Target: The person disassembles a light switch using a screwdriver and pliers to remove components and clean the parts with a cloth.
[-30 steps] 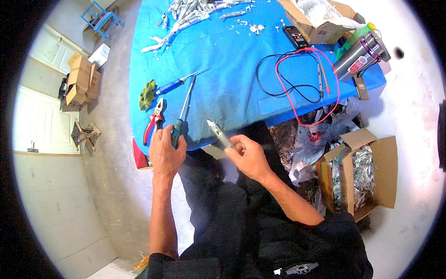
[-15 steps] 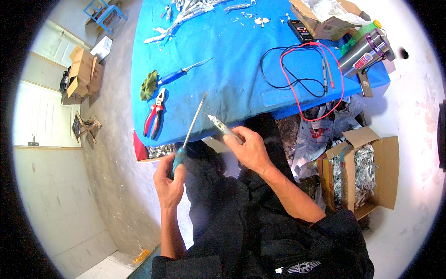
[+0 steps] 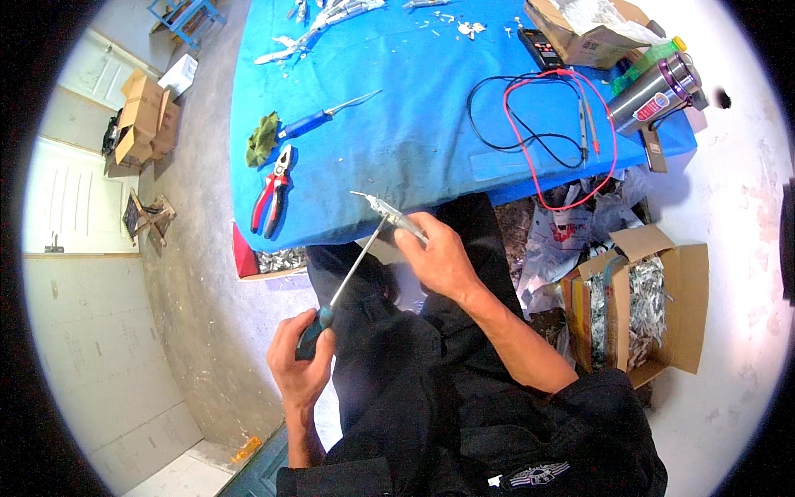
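Note:
My left hand [image 3: 298, 360] is closed around the teal handle of a long-shafted screwdriver [image 3: 357, 270]. Its metal shaft slants up and to the right, and the tip appears to meet the side of a slim grey pen-shaped device [image 3: 391, 214]. That device is pinched in my right hand [image 3: 443, 255], its thin metal point facing up-left. Both hands are over my lap at the table's front edge. Left of them on the blue cloth [image 3: 397, 99] lie red-and-black pliers [image 3: 272, 195] and a second, blue-handled screwdriver [image 3: 306, 124] beside a crumpled green cloth [image 3: 262, 139].
A black meter [image 3: 540, 50] with red and black leads [image 3: 534, 178] lies at the right, near a steel flask [image 3: 654, 95] and a carton [image 3: 592, 41]. Silvery pieces [image 3: 331, 23] are heaped at the back. An open cardboard box [image 3: 683, 306] of scraps stands below right.
My left hand has drawn down toward me, bringing the screwdriver tip lower against the pen-shaped device. My right hand has moved slightly up and tilted the device flatter.

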A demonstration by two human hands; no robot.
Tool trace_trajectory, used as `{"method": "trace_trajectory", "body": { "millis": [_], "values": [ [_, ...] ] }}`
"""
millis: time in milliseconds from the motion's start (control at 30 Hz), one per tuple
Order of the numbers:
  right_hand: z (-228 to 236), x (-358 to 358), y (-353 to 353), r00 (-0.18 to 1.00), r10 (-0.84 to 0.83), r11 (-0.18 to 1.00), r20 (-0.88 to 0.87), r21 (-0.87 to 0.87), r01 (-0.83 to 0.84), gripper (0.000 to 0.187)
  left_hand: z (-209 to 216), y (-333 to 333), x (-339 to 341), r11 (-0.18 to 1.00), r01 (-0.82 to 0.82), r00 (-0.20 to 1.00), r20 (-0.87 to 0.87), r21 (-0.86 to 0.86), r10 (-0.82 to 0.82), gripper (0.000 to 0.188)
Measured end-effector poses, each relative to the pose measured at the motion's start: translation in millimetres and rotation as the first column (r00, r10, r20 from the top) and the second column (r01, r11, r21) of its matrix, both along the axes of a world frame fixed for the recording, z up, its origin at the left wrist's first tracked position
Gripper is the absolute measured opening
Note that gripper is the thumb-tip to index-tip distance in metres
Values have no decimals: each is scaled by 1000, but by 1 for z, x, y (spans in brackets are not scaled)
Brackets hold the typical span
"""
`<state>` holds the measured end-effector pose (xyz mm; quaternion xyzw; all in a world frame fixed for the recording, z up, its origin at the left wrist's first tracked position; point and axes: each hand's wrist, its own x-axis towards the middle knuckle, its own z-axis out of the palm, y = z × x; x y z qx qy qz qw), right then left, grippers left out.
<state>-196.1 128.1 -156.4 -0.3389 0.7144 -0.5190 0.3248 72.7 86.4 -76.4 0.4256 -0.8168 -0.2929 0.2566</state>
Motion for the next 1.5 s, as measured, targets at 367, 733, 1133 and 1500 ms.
{"method": "trace_trajectory", "body": {
  "millis": [367, 733, 1133, 1500],
  "values": [
    [-6, -8, 1, 985, 68, 997, 158, -32, -63, 31, 3, 1, -4, 998, 25, 1000, 9, -60, -24, 32],
    [-12, -3, 0, 984, 24, 993, 178, -117, -3, 30, -1, 0, -4, 995, 37, 999, 0, -95, -37, 36],
    [-16, 0, 1, 974, -1, 993, 228, -118, 29, 31, -4, 4, -1, 998, 11, 993, 119, -65, -4, 39],
    [-14, 6, 3, 975, -6, 984, 223, -175, 46, 32, -5, 6, 3, 996, 8, 996, 84, -83, -1, 37]
  ]
}}
